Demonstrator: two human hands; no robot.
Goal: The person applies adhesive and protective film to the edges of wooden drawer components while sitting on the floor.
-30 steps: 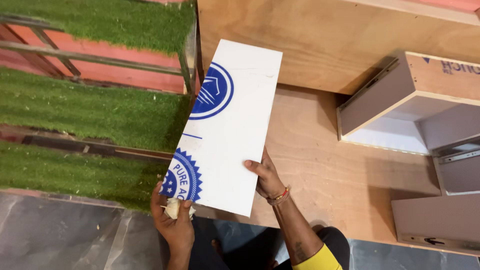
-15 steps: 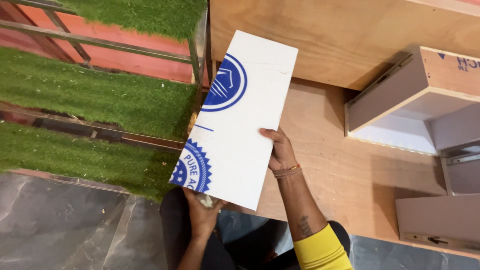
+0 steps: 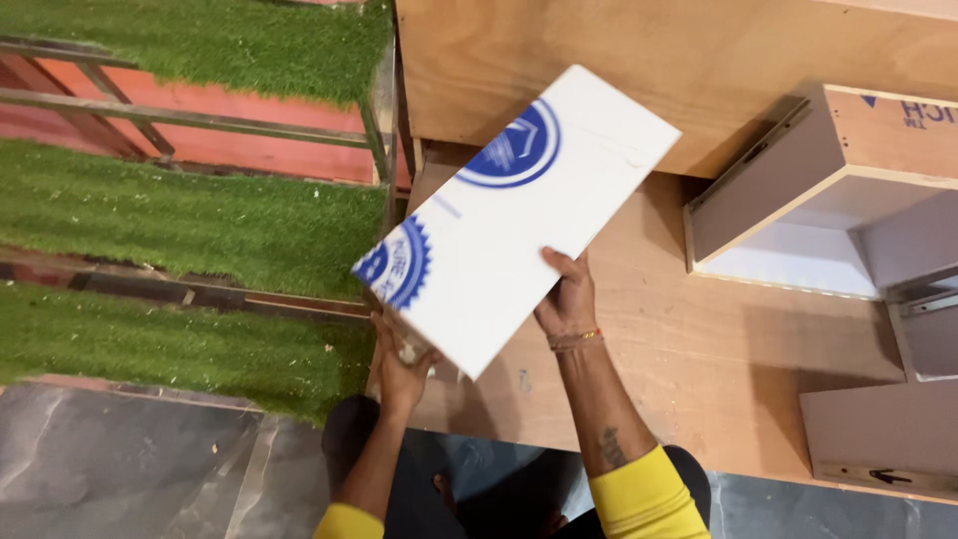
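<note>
I hold a long white rectangular panel (image 3: 524, 215) with two round blue printed seals, tilted above a plywood sheet (image 3: 699, 349). My right hand (image 3: 567, 299) grips the panel's near right edge, thumb on top. My left hand (image 3: 399, 359) supports the near left corner from below and is partly hidden under it; something small and pale sits between its fingers. The panel's far end points up and to the right, over the plywood wall.
An open box-like drawer carcass (image 3: 798, 190) with a white inside stands at right. More board pieces (image 3: 883, 439) lie at lower right. Green artificial turf steps (image 3: 180, 230) with a metal rail (image 3: 200, 115) lie left. Grey stone floor (image 3: 120, 469) is below.
The panel has turned clockwise, its far end swinging to the right. Both hands stayed on its near end, and the view shifted slightly.
</note>
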